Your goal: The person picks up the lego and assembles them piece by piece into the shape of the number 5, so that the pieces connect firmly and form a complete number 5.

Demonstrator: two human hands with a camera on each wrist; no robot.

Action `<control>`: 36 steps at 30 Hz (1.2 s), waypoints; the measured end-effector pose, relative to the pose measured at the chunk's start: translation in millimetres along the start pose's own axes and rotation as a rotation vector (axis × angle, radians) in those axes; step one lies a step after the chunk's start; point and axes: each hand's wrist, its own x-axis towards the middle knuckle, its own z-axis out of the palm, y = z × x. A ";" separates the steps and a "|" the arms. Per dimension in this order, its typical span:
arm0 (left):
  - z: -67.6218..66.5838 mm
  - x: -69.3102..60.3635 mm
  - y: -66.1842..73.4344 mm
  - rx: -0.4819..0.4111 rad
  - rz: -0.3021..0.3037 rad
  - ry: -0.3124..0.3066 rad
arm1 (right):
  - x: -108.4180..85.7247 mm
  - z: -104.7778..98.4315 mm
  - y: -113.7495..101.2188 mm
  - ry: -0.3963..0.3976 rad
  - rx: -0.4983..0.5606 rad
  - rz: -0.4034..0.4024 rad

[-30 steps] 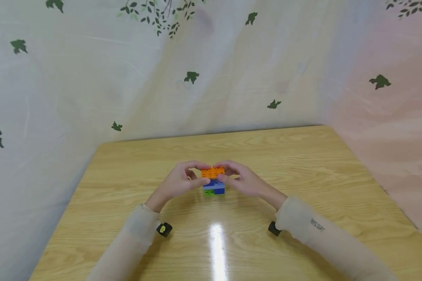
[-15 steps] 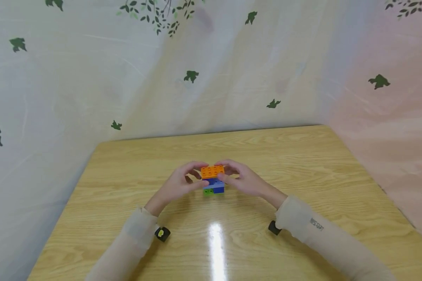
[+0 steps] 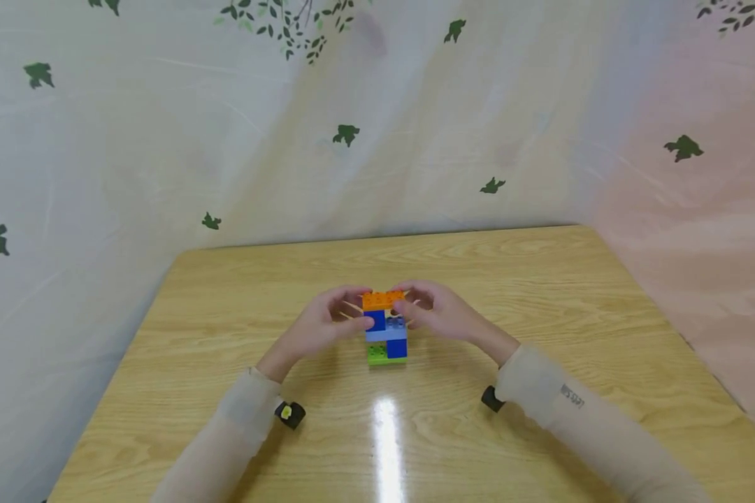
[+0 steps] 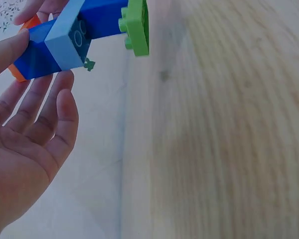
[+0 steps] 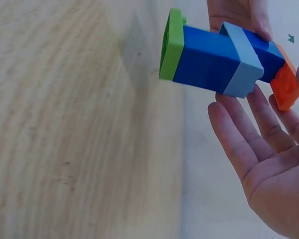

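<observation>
Between both hands stands a stack of toy building blocks. An orange brick (image 3: 382,300) tops it, over a dark blue block (image 3: 376,321) at the left and a light blue brick (image 3: 384,336). Below come another dark blue block (image 3: 397,348), at the right, and a green base brick (image 3: 386,361). My left hand (image 3: 317,325) pinches the upper left, its thumb on the upper dark blue block. My right hand (image 3: 443,312) grips the orange brick's right end. In the right wrist view the green brick's hollow underside (image 5: 165,47) shows, off the table.
The wooden table (image 3: 226,293) spreads around the hands, with a light reflection near its front. A pale curtain (image 3: 258,154) with green leaf prints hangs behind it. Small black devices (image 3: 291,415) sit below both cuffs.
The stack has tipped so more of its front shows, including a gap under the orange brick and more of the green base. Both hands keep their grip and have shifted slightly.
</observation>
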 end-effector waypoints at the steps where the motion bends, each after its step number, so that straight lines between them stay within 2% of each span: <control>1: -0.9 1.3 1.8 -0.013 -0.005 -0.002 | 0.9 -1.5 -2.5 0.000 0.022 0.007; 6: -4.6 8.8 7.7 -0.046 -0.037 0.007 | 6.5 -7.7 -9.7 0.017 0.067 0.045; 11: -5.4 14.7 7.3 -0.080 -0.091 0.017 | 11.8 -11.1 -7.8 0.031 0.086 0.093; 20: 0.5 26.1 -10.5 -0.174 -0.149 0.033 | 20.2 -11.9 11.4 0.043 0.113 0.170; 27: 2.1 30.0 -18.5 -0.191 -0.191 0.043 | 26.5 -11.9 21.4 0.039 0.096 0.221; 36: 1.4 33.3 -28.1 -0.172 -0.257 0.053 | 33.3 -11.2 32.7 0.031 0.081 0.260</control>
